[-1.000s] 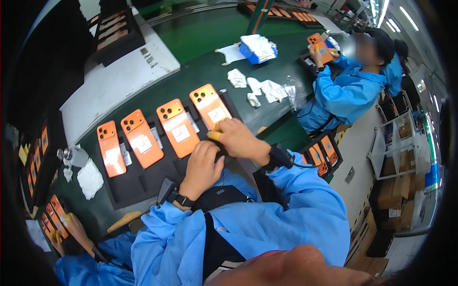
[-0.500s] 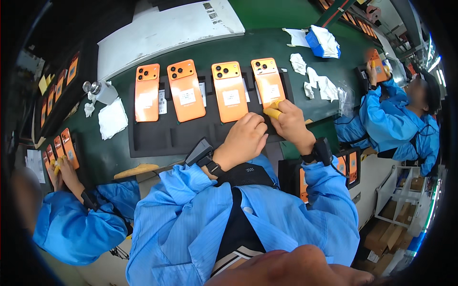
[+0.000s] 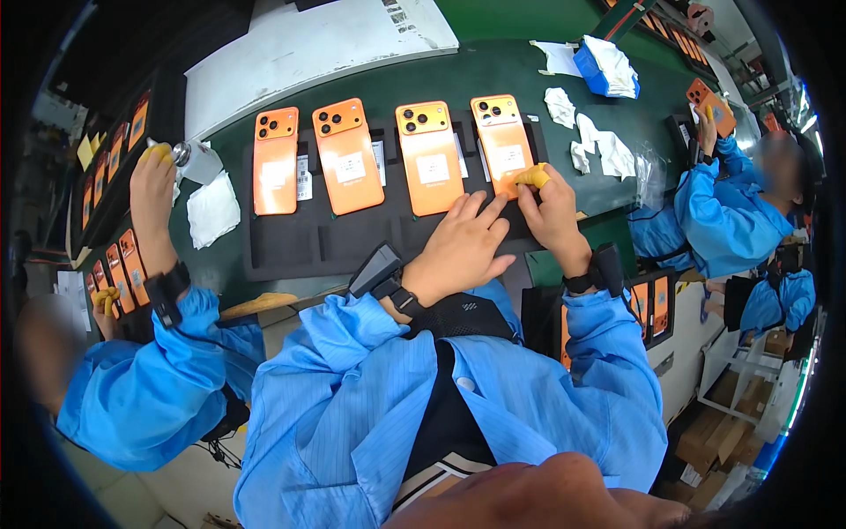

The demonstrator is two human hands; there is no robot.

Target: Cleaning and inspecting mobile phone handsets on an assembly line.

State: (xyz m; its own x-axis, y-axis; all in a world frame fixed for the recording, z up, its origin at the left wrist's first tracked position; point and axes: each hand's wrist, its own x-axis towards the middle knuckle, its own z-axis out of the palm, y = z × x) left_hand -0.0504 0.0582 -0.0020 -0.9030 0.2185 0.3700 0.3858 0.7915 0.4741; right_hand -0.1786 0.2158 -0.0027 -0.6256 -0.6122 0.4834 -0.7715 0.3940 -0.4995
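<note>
Four orange phones lie back-up in a row on a black foam tray (image 3: 291, 256), each with a white label. At the rightmost phone (image 3: 508, 156), my right hand (image 3: 551, 203) rests its bent, yellow-covered fingertips on the lower right corner; whether anything is pinched under them is hidden. My left hand (image 3: 463, 251) is open, fingers stretched toward that phone's lower edge, nearest its bottom left corner and the third phone (image 3: 431, 172). Farther left lie the second phone (image 3: 350, 167) and the leftmost phone (image 3: 277, 172), with no hand on them.
Left of the tray are a white cloth (image 3: 213, 212) and a pump bottle (image 3: 201, 163), with a co-worker's hand (image 3: 154, 189) at its top. Crumpled wipes (image 3: 608, 150) and a blue box of wipes (image 3: 608, 69) sit at right. Another co-worker holds an orange phone (image 3: 712, 110).
My left hand's fingers have straightened and spread. My right hand has shifted slightly at the rightmost phone's corner. The left co-worker's hand has left the phones and gone up to the pump bottle.
</note>
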